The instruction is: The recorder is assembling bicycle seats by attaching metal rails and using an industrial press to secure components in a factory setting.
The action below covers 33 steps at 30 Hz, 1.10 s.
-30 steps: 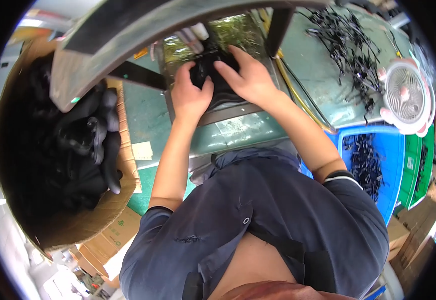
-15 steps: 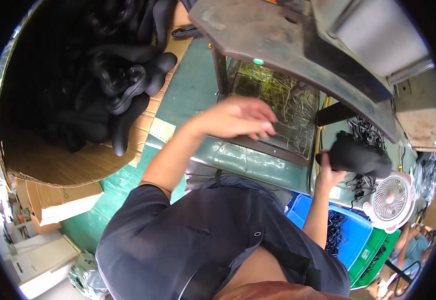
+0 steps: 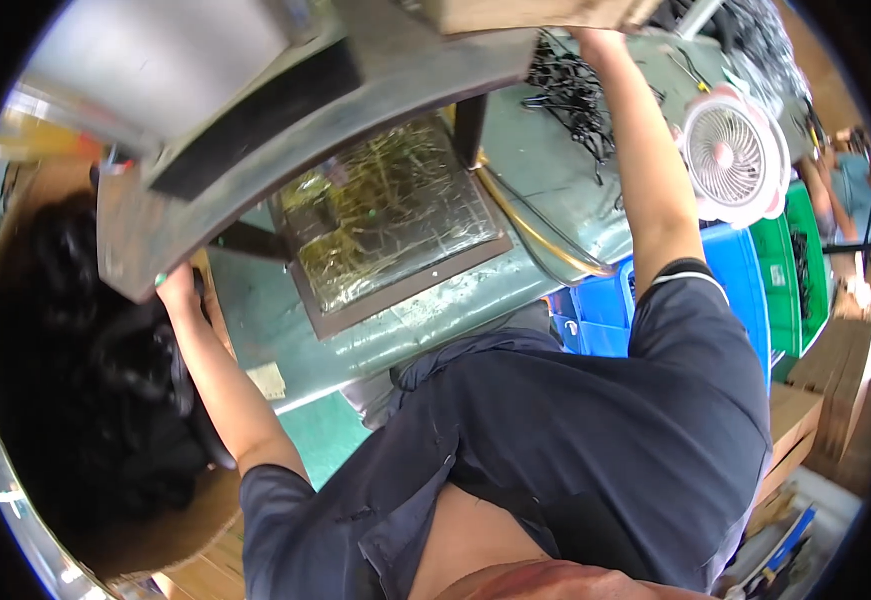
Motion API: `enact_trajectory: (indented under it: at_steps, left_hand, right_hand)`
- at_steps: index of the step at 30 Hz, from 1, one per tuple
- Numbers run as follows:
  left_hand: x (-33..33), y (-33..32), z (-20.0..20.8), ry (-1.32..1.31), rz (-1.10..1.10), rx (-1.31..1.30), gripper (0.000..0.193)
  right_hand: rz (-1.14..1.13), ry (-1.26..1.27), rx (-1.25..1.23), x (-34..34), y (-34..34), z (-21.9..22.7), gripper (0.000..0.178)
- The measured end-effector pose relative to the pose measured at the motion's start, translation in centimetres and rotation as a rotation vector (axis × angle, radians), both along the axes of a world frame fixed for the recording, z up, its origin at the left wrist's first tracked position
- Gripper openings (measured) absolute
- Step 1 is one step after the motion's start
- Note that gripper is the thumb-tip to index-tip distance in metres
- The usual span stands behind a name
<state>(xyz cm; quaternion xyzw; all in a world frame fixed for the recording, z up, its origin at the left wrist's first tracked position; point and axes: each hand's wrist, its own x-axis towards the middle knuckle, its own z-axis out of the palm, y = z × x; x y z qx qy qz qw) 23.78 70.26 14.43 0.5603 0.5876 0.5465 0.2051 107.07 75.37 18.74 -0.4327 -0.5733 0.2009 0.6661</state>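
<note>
Arms (image 3: pixel 653 165) spread wide, left hand (image 3: pixel 178 287) by metal frame (image 3: pixel 178 215), right hand (image 3: pixel 599 40) near black straps (image 3: pixel 574 100). Openness and grip cannot be told.

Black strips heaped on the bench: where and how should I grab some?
Probably pinch the loose ends at the near edge of the black strips, coming from your side of the bench: they thin out of the tangle there, while the machine frame crowds the left and your right forearm the right.

Plate (image 3: pixel 391 230) on table (image 3: pixel 576 220), under frame (image 3: pixel 406 85). Carton (image 3: pixel 191 525) left of table, pieces (image 3: pixel 106 400) apparently heaped in it. Straps (image 3: pixel 574 100) on table, right; fan (image 3: pixel 726 155) farther right; bins (image 3: pixel 741 265) before fan.
</note>
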Motion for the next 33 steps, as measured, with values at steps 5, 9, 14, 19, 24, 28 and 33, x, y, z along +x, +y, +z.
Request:
enact_trajectory:
  at_steps: [5,9,14,19,24,28,33]
  left_hand:
    - [-6.4,2.5,-1.7,0.285,0.07,0.329,0.016]
    - [-7.5,7.3,-0.7,0.086,-0.045,0.282,0.016]
    - [-5.4,9.2,-3.9,-0.131,-0.163,0.183,0.017]
    - [-5.4,10.8,-2.1,-0.265,-0.226,0.082,0.018]
    - [-0.5,12.1,-3.0,-0.408,-0.314,-0.079,0.019]
    - [-2.5,10.8,-3.9,-0.531,-0.31,-0.23,0.019]
    - [-3.1,6.6,-5.5,-0.678,-0.27,-0.409,0.02]
  right_hand:
    - [-0.463,-0.976,-0.547,-9.6,-4.8,-1.0,0.067]
    - [-0.568,-0.849,-0.662,-3.9,-5.3,-0.2,0.067]
    - [-0.555,-0.978,-0.774,0.9,-3.9,0.2,0.072]
    - [-0.808,-0.939,-0.898,0.2,-2.6,1.7,0.06]
    - [-0.681,-0.598,-1.153,2.5,-2.2,-1.2,0.059]
    - [-0.565,-0.848,-1.026,1.1,-2.3,-2.1,0.038]
    - [-0.54,-0.815,-0.91,-0.5,-5.1,-1.4,0.039]
